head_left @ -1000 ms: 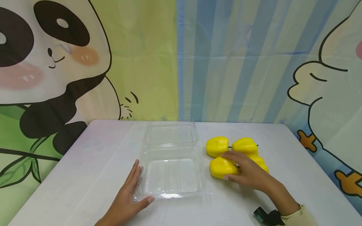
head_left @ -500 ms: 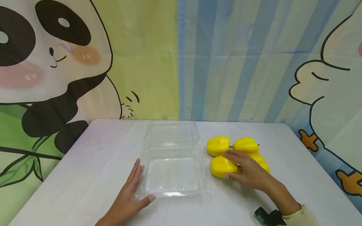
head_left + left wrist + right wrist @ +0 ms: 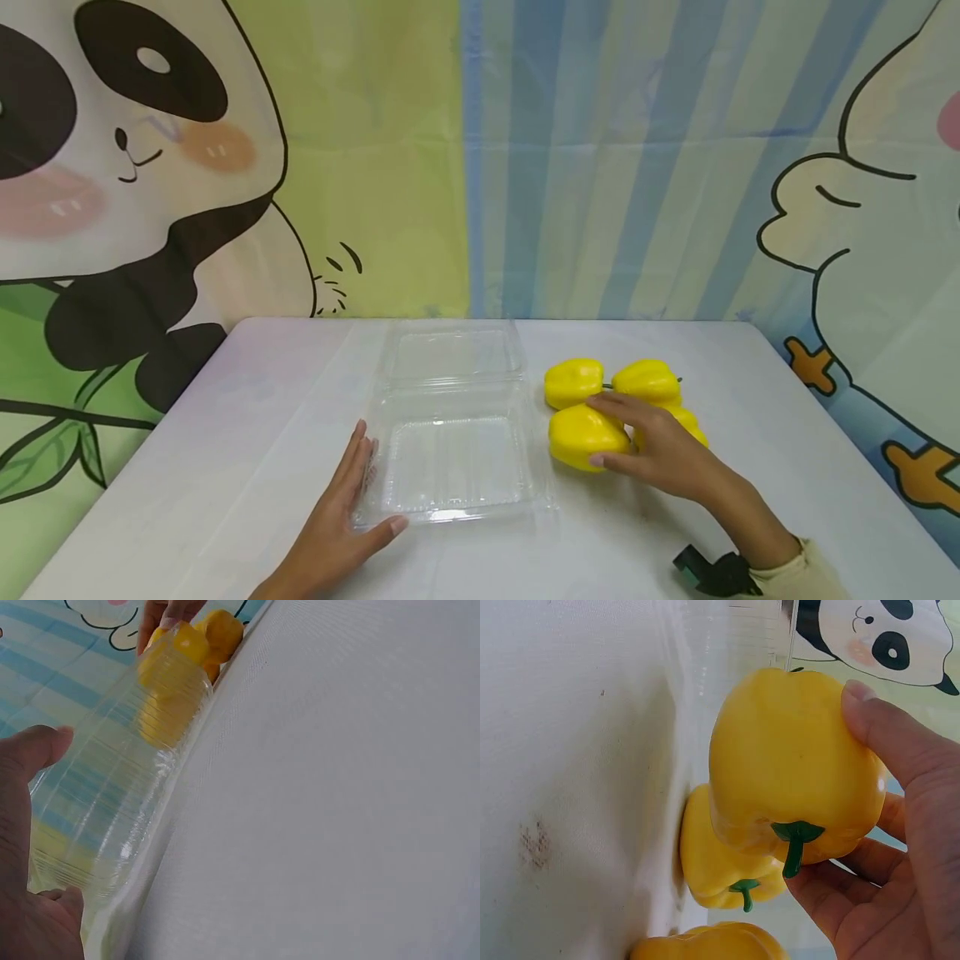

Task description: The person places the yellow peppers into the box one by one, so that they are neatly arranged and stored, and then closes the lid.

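Observation:
My right hand grips a yellow bell pepper from the right, thumb on one side and fingers around the other. Its green stem points back toward my palm in the right wrist view. Two more yellow peppers, a back left one and a back right one, lie behind it; another pepper is partly hidden by my hand. My left hand rests with straight fingers along the left side of a clear plastic clamshell box, thumb at its front corner. The box lies with its lid folded back.
A white table bears everything. Behind it hangs a cloth backdrop with a panda and stripes. A black device sits at my right wrist, near the sleeve.
The front pepper in my right hand has shifted slightly up and to the left. My left hand stays at the box's side. The head view has moved a little.

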`<state>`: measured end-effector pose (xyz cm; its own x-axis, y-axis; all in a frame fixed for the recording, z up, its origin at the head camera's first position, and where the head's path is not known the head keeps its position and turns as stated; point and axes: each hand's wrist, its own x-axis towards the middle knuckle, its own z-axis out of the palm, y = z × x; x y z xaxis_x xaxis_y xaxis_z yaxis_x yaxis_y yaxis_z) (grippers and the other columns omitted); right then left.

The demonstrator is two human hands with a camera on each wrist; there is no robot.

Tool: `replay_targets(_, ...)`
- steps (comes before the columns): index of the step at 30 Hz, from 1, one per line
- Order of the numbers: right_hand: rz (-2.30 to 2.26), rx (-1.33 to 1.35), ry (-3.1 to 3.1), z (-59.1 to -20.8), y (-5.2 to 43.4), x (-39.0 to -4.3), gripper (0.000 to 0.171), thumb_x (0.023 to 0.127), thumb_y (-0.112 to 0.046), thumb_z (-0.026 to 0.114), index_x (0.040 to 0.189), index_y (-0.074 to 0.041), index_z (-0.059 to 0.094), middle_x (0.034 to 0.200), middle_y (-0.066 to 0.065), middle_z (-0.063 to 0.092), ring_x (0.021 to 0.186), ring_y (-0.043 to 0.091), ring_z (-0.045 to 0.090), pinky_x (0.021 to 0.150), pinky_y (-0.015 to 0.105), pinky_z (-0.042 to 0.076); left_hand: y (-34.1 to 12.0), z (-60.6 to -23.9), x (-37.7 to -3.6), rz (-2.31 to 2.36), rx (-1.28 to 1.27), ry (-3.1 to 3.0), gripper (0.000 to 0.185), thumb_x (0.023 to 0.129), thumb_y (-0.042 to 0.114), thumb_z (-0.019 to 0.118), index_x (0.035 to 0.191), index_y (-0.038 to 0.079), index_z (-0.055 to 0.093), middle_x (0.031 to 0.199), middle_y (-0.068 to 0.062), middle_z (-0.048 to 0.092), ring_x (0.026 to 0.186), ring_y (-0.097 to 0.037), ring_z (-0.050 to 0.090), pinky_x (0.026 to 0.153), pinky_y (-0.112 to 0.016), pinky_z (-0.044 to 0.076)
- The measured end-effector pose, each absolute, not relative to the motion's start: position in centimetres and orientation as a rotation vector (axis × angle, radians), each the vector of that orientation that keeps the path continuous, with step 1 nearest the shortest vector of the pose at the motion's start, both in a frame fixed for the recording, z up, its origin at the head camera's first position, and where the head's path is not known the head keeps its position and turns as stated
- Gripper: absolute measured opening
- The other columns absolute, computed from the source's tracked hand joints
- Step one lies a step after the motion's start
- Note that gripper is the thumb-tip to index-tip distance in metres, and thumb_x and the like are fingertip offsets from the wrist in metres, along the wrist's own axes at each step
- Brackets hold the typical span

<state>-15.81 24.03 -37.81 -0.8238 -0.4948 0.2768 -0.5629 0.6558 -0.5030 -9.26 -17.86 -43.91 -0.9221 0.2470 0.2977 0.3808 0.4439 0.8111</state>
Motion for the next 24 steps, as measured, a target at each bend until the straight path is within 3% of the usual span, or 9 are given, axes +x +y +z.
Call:
replay_targets(9, 0.893, 0.854, -2.673, -36.8, 23.4, -15.4, 0.066, 0.080, -0.035, 0.080, 0.135, -0.007, 0.057, 0.135, 0.012, 0.056, 0.123, 0.034, 0.052, 0.097, 0.054, 0.045, -18.1, -43.6, -9.2, -1.434, -0.564, -2.553, 0.104, 0.082, 0.026, 0.080, 0.152, -0.007, 0.010, 0.163, 0.001, -0.004, 0.144, -0.019, 0.015, 0.105, -0.010, 0.020)
replay_targets(19, 0.966, 0.912, -2.605, -35.0, 21.7, -14.5, 0.065, 0.080, -0.028, 0.081, 0.137, -0.009, 0.056, 0.137, 0.008, 0.055, 0.123, 0.030, 0.053, 0.095, 0.051, 0.047, -17.8, -43.7, -9.3, -1.386, -0.582, -2.565, 0.104, 0.083, 0.029, 0.079, 0.154, -0.001, 0.009, 0.163, 0.001, -0.005, 0.144, -0.025, 0.016, 0.106, -0.010, 0.018)
replay_targets(24, 0.989, 0.982, -2.579, -34.7, 20.7, -14.6, 0.066, 0.080, -0.028, 0.081, 0.138, -0.011, 0.055, 0.137, 0.002, 0.055, 0.124, 0.024, 0.052, 0.099, 0.033, 0.046, -17.8, -43.8, -9.0, -1.387, -0.559, -2.573, 0.104, 0.083, 0.030, 0.079, 0.155, 0.004, 0.009, 0.163, 0.002, -0.004, 0.144, -0.020, 0.016, 0.106, -0.009, 0.016)
